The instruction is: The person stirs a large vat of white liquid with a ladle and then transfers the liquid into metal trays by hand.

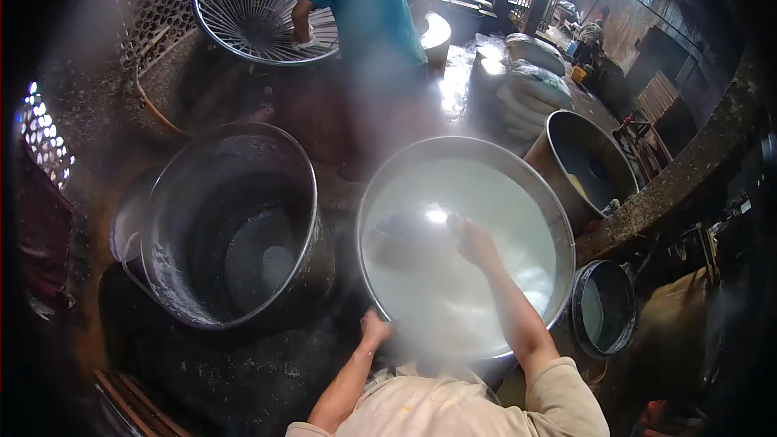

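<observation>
A wide metal vat [558, 226] full of steaming white liquid [486, 194] stands right in front of me. My right hand [475, 244] reaches out over the liquid and is closed on the handle of a dark scoop [405, 236], which dips at the surface; steam blurs it. My left hand [374, 329] sits on the vat's near rim with its fingers curled over the edge.
A large dark pot [235, 226], wet inside, stands to the left. Behind, a person in a teal shirt [364, 0] handles a round wire basket [251, 4]. To the right are another vat [591, 162], a small bucket [603, 307], white sacks [530, 89] and a curved stone ledge [672, 186].
</observation>
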A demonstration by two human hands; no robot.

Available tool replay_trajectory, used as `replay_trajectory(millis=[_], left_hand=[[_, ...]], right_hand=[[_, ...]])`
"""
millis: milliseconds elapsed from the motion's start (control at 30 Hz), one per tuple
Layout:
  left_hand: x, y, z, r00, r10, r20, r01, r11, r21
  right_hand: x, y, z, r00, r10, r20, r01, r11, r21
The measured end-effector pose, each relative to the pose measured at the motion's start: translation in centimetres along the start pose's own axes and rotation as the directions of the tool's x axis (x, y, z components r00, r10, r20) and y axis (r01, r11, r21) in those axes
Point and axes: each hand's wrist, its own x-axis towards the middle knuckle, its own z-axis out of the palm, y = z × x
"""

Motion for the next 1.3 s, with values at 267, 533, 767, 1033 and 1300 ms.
replay_trajectory(millis=[267, 533, 767, 1033, 1300], left_hand=[[0.1, -1.8, 0.5, 0.999, -0.029, -0.040, 0.025, 0.996, -0.091], [0.2, -2.1, 1.3, 0.995, 0.001, -0.099, -0.008, 0.998, -0.065], [1.1, -4.3, 2.7, 0.985, 0.014, -0.170, -0.041, 0.987, -0.155], [-2.2, -0.1, 3.9, 0.957, -0.101, -0.271, 0.050, 0.981, -0.189], [-1.5, -2.1, 5.1, 0.878, -0.115, -0.464, 0.071, 0.991, -0.112]], right_hand=[[-1.2, 4.7, 4.8, 0.952, 0.147, 0.270, -0.087, 0.971, -0.222], [-10.4, 11.5, 3.7, 0.847, 0.370, 0.383, -0.306, 0.927, -0.219], [-17.9, 19.1, 1.0, 0.867, 0.339, 0.365, -0.286, 0.939, -0.192], [-21.0, 17.5, -16.7, 0.864, 0.318, 0.390, -0.248, 0.944, -0.219], [-15.6, 22.5, -22.2, 0.990, -0.009, 0.139, -0.012, 0.989, 0.151]])
